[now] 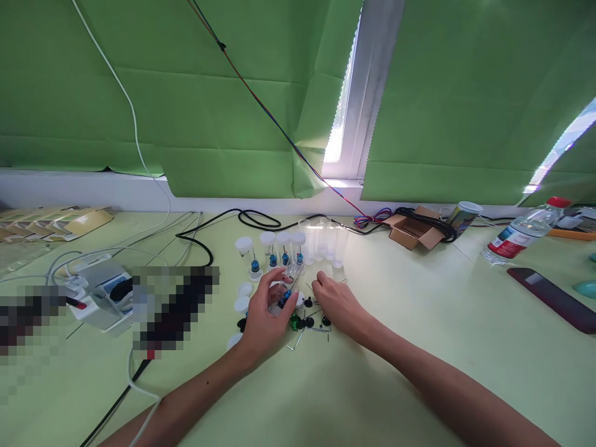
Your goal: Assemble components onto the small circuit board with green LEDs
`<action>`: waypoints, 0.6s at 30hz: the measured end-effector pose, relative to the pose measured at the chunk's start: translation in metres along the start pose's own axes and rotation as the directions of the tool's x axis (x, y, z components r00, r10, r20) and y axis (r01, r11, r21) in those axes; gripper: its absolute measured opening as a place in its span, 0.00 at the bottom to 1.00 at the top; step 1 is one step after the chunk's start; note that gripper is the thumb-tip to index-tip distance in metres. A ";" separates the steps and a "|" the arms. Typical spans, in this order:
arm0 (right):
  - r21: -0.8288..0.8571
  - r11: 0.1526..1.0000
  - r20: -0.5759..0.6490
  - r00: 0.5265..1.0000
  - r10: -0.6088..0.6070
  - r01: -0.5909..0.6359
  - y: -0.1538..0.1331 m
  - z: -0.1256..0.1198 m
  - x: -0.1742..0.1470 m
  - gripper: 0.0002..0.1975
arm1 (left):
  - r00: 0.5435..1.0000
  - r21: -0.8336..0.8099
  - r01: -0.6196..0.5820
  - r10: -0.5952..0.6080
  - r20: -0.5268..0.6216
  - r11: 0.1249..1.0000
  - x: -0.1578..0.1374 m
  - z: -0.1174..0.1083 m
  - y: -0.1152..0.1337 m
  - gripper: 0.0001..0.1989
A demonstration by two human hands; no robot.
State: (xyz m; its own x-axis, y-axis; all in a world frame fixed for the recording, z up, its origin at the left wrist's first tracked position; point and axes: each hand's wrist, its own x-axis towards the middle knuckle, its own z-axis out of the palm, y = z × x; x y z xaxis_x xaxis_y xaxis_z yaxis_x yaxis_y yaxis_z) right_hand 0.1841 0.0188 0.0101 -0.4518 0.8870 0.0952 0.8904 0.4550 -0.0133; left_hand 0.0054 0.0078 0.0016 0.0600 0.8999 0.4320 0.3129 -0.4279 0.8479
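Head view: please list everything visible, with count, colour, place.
Blinds: several, green, upper background
Window frame: one, white, between blinds
Cables: several, mixed colours, blinds and table
Table: one, pale green, below
Tubes: four capped, several uncapped, clear, back row
Caps: several, white, centre-left
Knobs and rods: several, black, green, silver, centre
Carton: one, brown, back right
Canister: one, multicoloured, beside carton
Water bottle: one, clear, right
Smartphone: one, black, far right
Cut-off objects: several, orange, teal, right edge
Plastic device: one, white, left
Packaging: one, tan, far left
Pixelated patches: two, dark, left
Left hand: one, holding blue fitting
Right hand: one, beside rods
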 end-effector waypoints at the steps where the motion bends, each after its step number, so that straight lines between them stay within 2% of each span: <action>1: 0.008 1.000 -0.011 1.000 0.001 -0.001 0.000 -0.001 0.000 0.13 | 1.000 -0.001 0.000 0.000 -0.001 1.000 0.000 0.000 0.000 0.21; 5: 0.138 0.990 -0.105 0.994 0.035 -0.021 0.005 -0.006 0.000 0.07 | 1.000 -0.010 -0.005 0.005 0.001 1.000 0.000 0.000 0.000 0.21; 9: 0.437 0.899 -0.237 0.966 0.104 0.010 0.016 -0.020 0.000 0.05 | 1.000 -0.005 -0.013 0.013 0.003 1.000 0.000 0.000 0.000 0.21; 11: 0.588 0.808 -0.267 0.950 0.165 0.025 0.021 -0.028 0.001 0.04 | 1.000 0.004 -0.012 0.012 0.010 1.000 0.000 0.000 0.000 0.21; 14: 0.811 0.584 -0.193 0.959 0.208 0.037 0.028 -0.038 0.001 0.02 | 1.000 0.023 -0.008 0.007 0.012 1.000 0.000 0.000 0.000 0.21; 16: 0.894 0.442 -0.172 0.967 0.190 0.073 0.031 -0.045 0.001 0.03 | 1.000 0.032 -0.004 0.004 0.011 0.999 -0.001 0.000 0.000 0.21; 18: 0.926 0.366 -0.168 0.970 0.176 0.094 0.033 -0.051 0.000 0.04 | 1.000 0.037 -0.004 0.004 0.013 0.999 -0.001 0.000 0.000 0.21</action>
State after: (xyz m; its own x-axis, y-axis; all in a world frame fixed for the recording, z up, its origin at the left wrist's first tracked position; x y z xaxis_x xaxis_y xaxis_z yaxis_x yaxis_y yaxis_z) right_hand 0.2160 0.0296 0.0601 -0.2724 0.9272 0.2571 0.2327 0.3227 -0.9175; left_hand 0.0050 0.0068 0.0010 0.0739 0.8994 0.4308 0.3477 -0.4281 0.8342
